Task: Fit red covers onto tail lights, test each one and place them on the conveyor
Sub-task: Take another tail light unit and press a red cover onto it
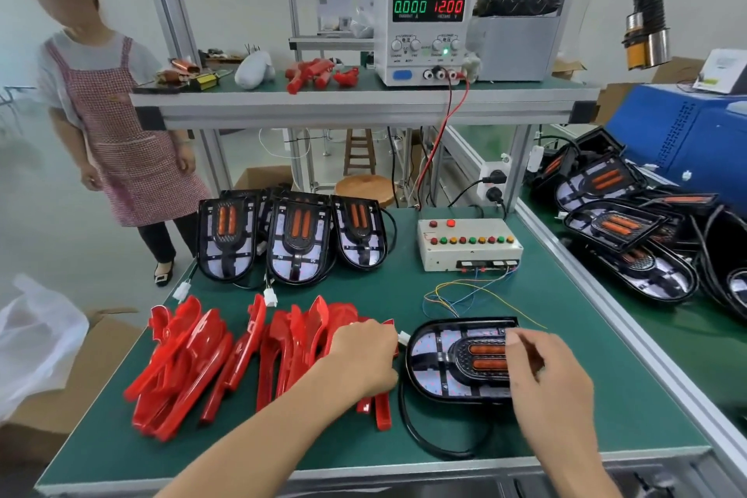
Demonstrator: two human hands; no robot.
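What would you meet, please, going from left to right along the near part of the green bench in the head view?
Pile of red covers → left hand reaching into it → uncovered tail light → right hand on the light's right end → bare green mat.

Green bench (364,433), red covers (182,360), tail lights (297,239), button box (469,243)

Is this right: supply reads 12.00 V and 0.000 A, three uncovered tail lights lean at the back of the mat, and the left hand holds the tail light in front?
Not quite. The head view shows the right hand on the tail light in front; the left hand is at the red covers. The supply reading and the three uncovered tail lights at the back are as stated.
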